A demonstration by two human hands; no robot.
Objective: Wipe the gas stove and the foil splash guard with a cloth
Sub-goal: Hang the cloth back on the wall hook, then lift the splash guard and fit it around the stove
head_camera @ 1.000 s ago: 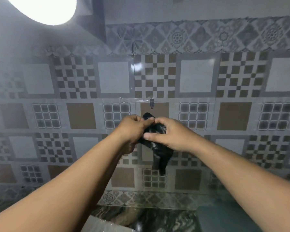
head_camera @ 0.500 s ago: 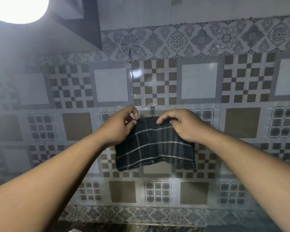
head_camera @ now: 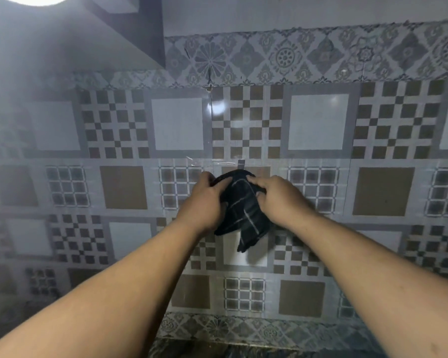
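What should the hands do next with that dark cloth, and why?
Probably hook the cloth onto the small wall hook just above it. Both the left hand and the right hand grip it bunched right under the hook.

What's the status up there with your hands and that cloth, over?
Left hand and right hand both gripping dark checked cloth, bunched, held before patterned wall. Small hook just above. Stove not in view. Nothing blocking.

Hands: left hand (head_camera: 204, 200) and right hand (head_camera: 277, 197) are gripping a bunched dark checked cloth (head_camera: 243, 210).
Backdrop: patterned tiled wall (head_camera: 318, 122) is facing them.
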